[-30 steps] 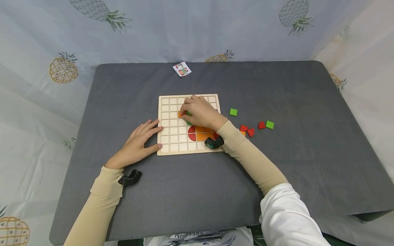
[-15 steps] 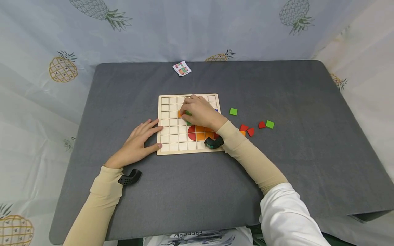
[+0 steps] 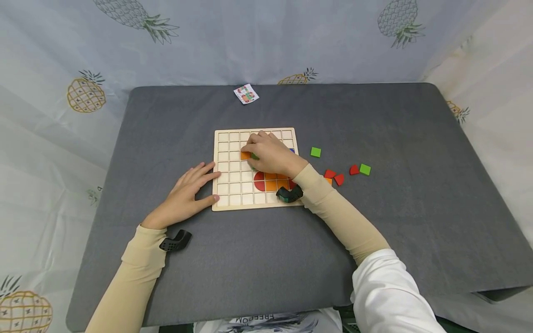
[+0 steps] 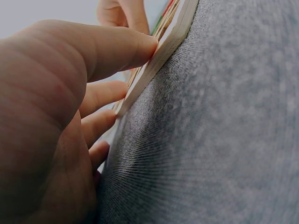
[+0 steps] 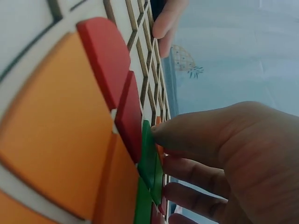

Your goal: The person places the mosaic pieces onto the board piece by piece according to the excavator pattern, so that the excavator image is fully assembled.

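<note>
A pale wooden grid board point(image 3: 230, 175) lies on the table. My left hand point(image 3: 183, 196) rests beside its left edge, fingers spread and thumb touching the rim, as the left wrist view also shows. Over the board's upper middle is my right hand point(image 3: 275, 152), index finger and thumb apart around an orange tile point(image 3: 245, 156) and a green tile point(image 3: 255, 156) set in the grid. In the right wrist view the thumb touches or nearly touches the green tile point(image 5: 148, 156). Red tiles point(image 3: 259, 181) and larger orange tiles point(image 3: 271, 185) sit lower on the board; the right hand hides part of the grid.
Right of the board lie loose green tiles point(image 3: 315, 152), several red tiles point(image 3: 339, 179) and an orange tile point(image 3: 329, 181) partly behind the right sleeve. A small printed card point(image 3: 246, 94) is at the table's far edge. A patterned curtain point(image 3: 266, 41) hangs behind.
My right index finger and thumb have spread apart a little, and more of the orange tile shows between them. The left hand and the loose tiles have stayed put.
</note>
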Motion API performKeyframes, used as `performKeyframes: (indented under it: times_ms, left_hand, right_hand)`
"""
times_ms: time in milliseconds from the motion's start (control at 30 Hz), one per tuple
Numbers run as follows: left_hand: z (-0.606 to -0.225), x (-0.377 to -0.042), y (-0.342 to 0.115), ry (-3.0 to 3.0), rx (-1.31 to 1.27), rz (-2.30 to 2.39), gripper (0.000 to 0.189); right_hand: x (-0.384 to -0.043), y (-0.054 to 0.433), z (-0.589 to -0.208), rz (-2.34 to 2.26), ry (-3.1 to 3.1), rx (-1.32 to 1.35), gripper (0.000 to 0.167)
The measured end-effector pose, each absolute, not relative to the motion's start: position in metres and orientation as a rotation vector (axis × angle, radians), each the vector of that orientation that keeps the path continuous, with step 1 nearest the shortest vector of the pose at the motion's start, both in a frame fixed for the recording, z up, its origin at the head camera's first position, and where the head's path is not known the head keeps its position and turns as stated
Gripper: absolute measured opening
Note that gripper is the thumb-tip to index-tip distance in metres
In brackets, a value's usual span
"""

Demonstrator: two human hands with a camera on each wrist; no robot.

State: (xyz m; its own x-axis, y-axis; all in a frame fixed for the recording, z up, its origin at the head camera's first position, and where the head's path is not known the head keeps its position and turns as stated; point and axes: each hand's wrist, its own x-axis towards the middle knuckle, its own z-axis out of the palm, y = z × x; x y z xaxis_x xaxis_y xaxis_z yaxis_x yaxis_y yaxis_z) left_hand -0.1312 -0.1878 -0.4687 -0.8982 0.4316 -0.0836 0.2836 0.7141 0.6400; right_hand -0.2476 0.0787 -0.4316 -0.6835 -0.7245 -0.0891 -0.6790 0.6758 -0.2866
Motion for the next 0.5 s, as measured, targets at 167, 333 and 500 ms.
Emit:
performKeyframes:
  times_ms: [167,333,500]
  left_hand:
    - [-0.47,-0.131,-0.189,2.695,0.57,0.952,0.065]
    - [-0.47,-0.129,-0.189,2.698,0.559,0.954,0.065]
    - [-0.47,-0.131,-0.188,2.7,0.57,0.958,0.065]
  right_hand:
    - [-0.249,0.083,-0.427,-0.407,2.674,-1.089,0.045]
    - [-0.258,0.1,-0.412,-0.509,2.662,-1.001,0.043]
    - [-0.264,0.13,-0.395,-0.438,2.615,-0.754,0.035]
